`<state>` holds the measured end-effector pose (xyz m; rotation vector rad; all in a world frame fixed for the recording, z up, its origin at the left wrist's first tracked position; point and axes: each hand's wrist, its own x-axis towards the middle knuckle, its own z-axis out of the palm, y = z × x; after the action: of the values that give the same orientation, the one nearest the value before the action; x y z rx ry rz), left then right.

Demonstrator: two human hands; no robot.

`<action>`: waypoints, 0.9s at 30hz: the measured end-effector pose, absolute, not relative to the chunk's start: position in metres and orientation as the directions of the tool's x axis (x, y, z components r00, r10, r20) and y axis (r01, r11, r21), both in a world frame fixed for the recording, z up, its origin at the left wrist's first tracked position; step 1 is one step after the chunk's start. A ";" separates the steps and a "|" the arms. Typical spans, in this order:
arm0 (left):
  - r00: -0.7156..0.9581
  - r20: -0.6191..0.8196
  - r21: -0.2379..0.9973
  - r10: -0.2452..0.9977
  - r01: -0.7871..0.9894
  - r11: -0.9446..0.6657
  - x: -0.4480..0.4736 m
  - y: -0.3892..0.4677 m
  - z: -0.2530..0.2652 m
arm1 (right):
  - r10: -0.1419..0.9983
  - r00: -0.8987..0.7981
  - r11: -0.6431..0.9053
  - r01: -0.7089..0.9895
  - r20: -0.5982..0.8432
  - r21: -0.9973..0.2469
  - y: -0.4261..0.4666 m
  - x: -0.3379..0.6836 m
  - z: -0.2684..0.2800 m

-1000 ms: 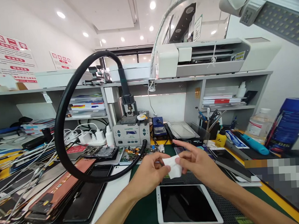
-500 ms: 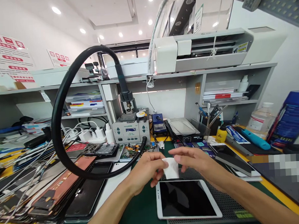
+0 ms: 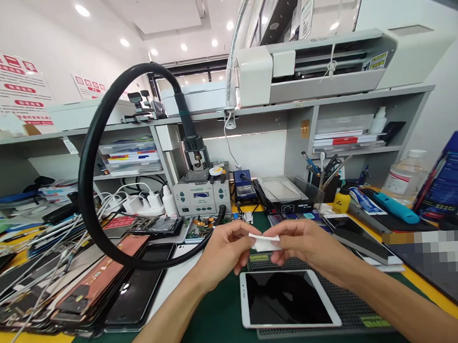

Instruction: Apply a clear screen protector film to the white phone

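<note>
Between my two hands is a small white pad (image 3: pixel 264 242) that looks like a folded wipe or cotton pad, seen nearly edge-on. My left hand (image 3: pixel 230 249) pinches its left end between thumb and fingers. Its right end is pinched by my right hand (image 3: pixel 298 240). Below them, a white-framed tablet (image 3: pixel 288 298) lies face up, its black screen dark. The tablet rests partly on a dark perforated mat (image 3: pixel 335 289) over a green work mat (image 3: pixel 221 315). Both hands are held above the tablet's far edge, apart from it.
To the left lie stacked phone and tablet parts (image 3: pixel 99 270) and loose cables. A thick black hose (image 3: pixel 85 199) loops up from the hot-air station (image 3: pixel 202 197). On the right stand a yellow bottle (image 3: pixel 341 200), a clear bottle (image 3: pixel 402 178) and several phones (image 3: pixel 359 236).
My right hand has closed on the pad's right end, where before it was beside it with fingers apart. The pad has tipped from facing me to nearly edge-on.
</note>
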<state>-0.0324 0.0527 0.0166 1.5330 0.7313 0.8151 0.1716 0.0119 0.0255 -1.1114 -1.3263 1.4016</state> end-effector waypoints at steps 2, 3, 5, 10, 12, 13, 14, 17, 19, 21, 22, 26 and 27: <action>0.559 0.093 0.993 0.824 0.005 -0.115 -0.033 0.052 0.017 | 0.972 -0.233 -0.035 -0.089 -0.014 -0.995 0.010 0.174 0.027; 0.561 0.093 0.993 0.822 0.007 -0.117 -0.033 0.052 0.018 | 0.968 -0.251 -0.056 -0.133 -0.021 -0.990 0.009 0.174 0.028; 0.568 0.098 0.992 0.817 0.007 -0.124 -0.034 0.051 0.018 | 0.954 -0.289 -0.128 -0.168 -0.075 -0.978 0.007 0.173 0.029; 0.603 0.096 0.992 0.792 0.011 -0.129 -0.034 0.050 0.019 | 0.923 -0.344 -0.174 0.037 -0.176 -0.984 0.008 0.168 0.027; 0.607 0.088 0.992 0.790 0.016 -0.123 -0.034 0.050 0.019 | 0.933 -0.325 -0.122 0.119 -0.154 -0.985 0.011 0.169 0.024; 0.604 0.086 0.992 0.792 0.019 -0.122 -0.034 0.051 0.019 | 0.942 -0.307 -0.087 0.175 -0.138 -0.981 0.013 0.170 0.023; 0.597 0.086 0.992 0.798 0.024 -0.125 -0.035 0.053 0.019 | 0.948 -0.294 -0.049 0.241 -0.121 -0.969 0.015 0.172 0.021; 0.527 0.106 0.987 0.843 0.050 -0.155 -0.037 0.060 0.019 | 0.944 -0.316 0.057 0.439 -0.095 -0.897 0.020 0.176 0.018; 0.445 0.137 0.979 0.885 0.077 -0.189 -0.039 0.066 0.018 | 0.921 -0.370 0.099 0.526 -0.123 -0.845 0.023 0.176 0.020; 0.374 0.165 0.970 0.913 0.105 -0.218 -0.042 0.072 0.017 | 0.882 -0.443 0.143 0.578 -0.162 -0.804 0.027 0.172 0.023; 0.352 0.173 0.967 0.920 0.118 -0.227 -0.044 0.075 0.016 | 0.860 -0.478 0.166 0.595 -0.181 -0.786 0.029 0.169 0.025; 0.334 0.189 0.955 0.923 0.155 -0.252 -0.045 0.081 0.012 | 0.798 -0.561 0.248 0.637 -0.219 -0.730 0.046 0.153 0.029; 0.338 0.194 0.953 0.921 0.160 -0.259 -0.045 0.082 0.011 | 0.793 -0.568 0.262 0.643 -0.219 -0.719 0.051 0.149 0.029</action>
<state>-0.0452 0.0818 0.0113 1.6658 0.9835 1.0200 0.1486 0.0512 0.0288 -1.3511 -2.3418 1.1937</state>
